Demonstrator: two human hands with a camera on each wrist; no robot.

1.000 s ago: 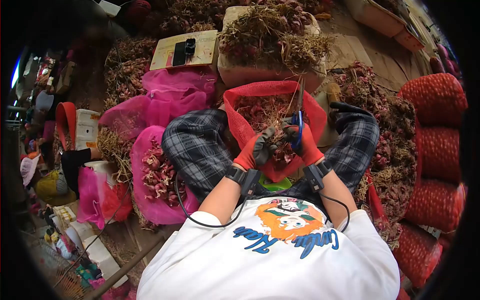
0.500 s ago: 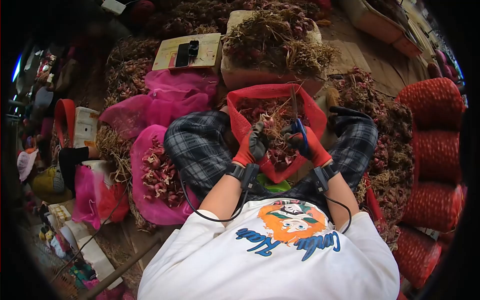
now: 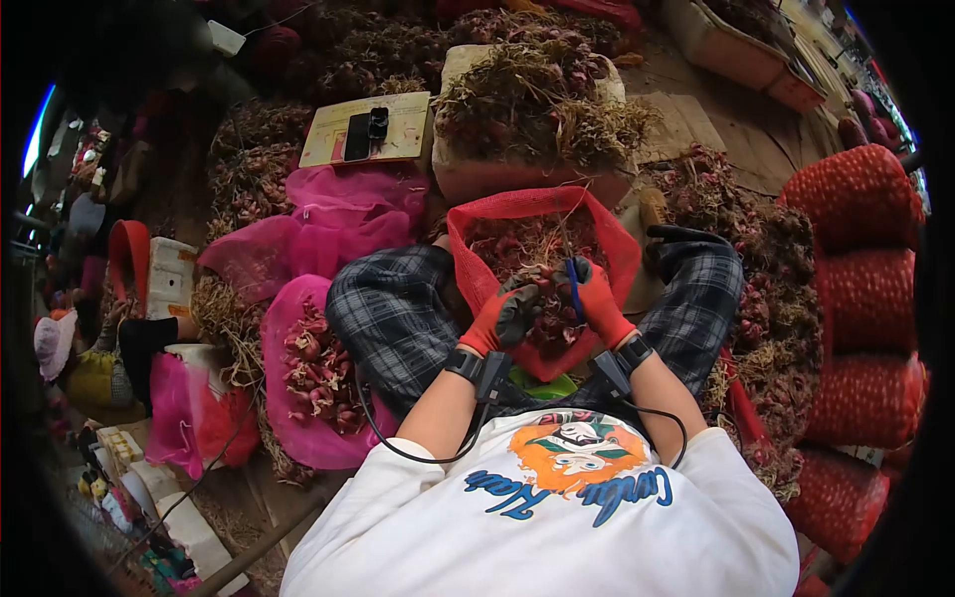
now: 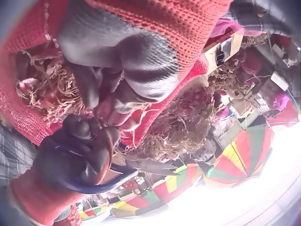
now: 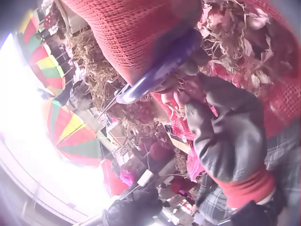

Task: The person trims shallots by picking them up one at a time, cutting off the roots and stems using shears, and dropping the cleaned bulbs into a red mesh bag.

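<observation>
Over a red mesh bag [image 3: 619,254] of shallots between the person's crossed legs, both hands wear red gloves with grey palms. The left hand [image 3: 507,316] pinches a few shallots [image 4: 123,117] between thumb and fingers. Gripped in the right hand [image 3: 597,297] are blue-handled scissors [image 3: 574,289], their blades pointing away from the body. The right fingertips are close against the same shallots; in the left wrist view the scissors' blue loop [image 4: 101,188] runs round the fingers. Whether the right fingers also touch the shallots is hard to tell.
A pink mesh bag [image 3: 288,438] of shallots lies at the left, and a foam box [image 3: 468,179] piled with dried shallots stands ahead. A phone [image 3: 357,137] rests on a yellow board [image 3: 408,129]. Full red sacks [image 3: 865,298] line the right side.
The hands were apart half a second ago, the left holding a shallot up; now they have come together over the bag. The scissors have swung nearer the left hand.
</observation>
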